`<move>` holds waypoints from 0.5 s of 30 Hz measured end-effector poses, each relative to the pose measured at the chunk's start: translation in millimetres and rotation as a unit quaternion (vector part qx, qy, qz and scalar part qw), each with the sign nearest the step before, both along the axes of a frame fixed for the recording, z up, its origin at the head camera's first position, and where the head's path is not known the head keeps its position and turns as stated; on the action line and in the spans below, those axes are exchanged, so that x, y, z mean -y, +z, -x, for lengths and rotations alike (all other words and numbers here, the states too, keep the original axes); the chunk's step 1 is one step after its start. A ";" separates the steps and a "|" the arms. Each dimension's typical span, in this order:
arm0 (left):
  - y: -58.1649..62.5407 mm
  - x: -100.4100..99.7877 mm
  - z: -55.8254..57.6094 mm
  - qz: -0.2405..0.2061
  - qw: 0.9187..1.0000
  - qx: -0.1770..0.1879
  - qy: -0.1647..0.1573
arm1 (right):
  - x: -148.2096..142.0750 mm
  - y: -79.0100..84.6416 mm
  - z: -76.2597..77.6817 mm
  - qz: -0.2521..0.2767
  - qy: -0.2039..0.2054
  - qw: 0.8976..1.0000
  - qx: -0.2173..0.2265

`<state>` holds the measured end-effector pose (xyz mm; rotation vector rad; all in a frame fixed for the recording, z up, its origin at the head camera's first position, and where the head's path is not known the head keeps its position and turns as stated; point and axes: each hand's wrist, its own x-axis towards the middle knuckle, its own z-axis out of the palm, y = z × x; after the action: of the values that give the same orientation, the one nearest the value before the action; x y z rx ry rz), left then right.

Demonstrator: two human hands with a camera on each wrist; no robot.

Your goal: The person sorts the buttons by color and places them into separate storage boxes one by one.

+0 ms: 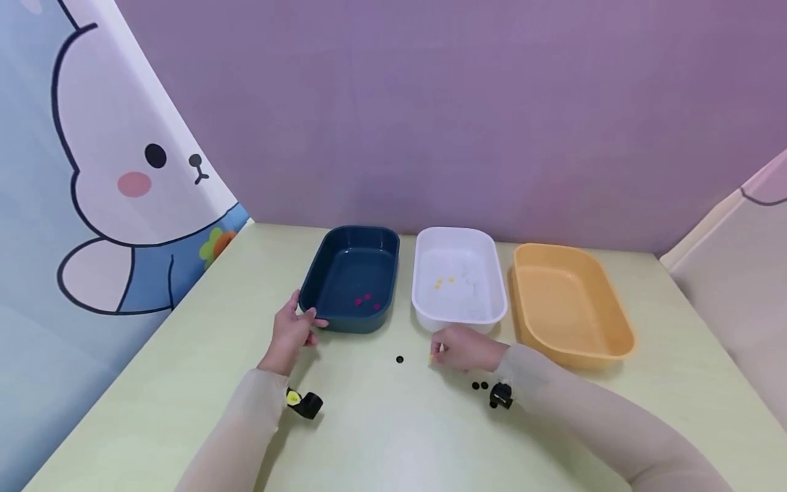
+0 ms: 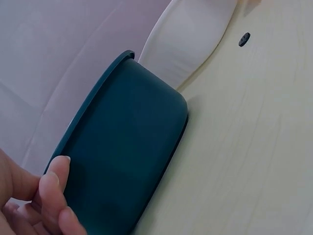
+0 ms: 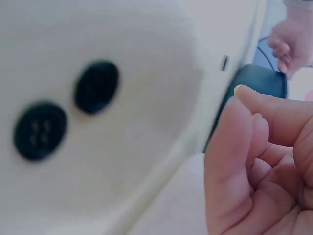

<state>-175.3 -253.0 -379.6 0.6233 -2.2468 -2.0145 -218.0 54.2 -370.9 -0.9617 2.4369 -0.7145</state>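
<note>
Where the right hand pinches, yellow piece, mostly hidden

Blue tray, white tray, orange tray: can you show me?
Blue tray (image 1: pixel 347 270): head view, bare floor inside.
White tray (image 1: pixel 451 253): head view, bare floor inside.
Orange tray (image 1: pixel 567 301): head view, bare floor inside.

The left hand holds a dark teal tub. A white tub and 1 black button sit on the desk.
</note>
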 end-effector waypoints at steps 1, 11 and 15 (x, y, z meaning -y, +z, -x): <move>-1.1 0.2 -0.2 0.000 1.000 0.000 0.000 | -1.2 2.4 -0.3 -0.001 -0.001 1.000 -0.002; 1.5 -0.2 -2.4 -0.002 1.000 -0.009 0.004 | -11.3 39.9 14.3 0.007 -0.018 1.000 0.004; 0.7 -1.3 -1.7 -0.002 1.000 -0.006 0.000 | -17.0 46.5 26.0 0.014 -0.036 0.999 0.015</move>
<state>-173.6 -251.7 -378.9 0.6120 -2.2360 -2.0182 -244.0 71.2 -324.4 -0.8719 2.4511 -0.7836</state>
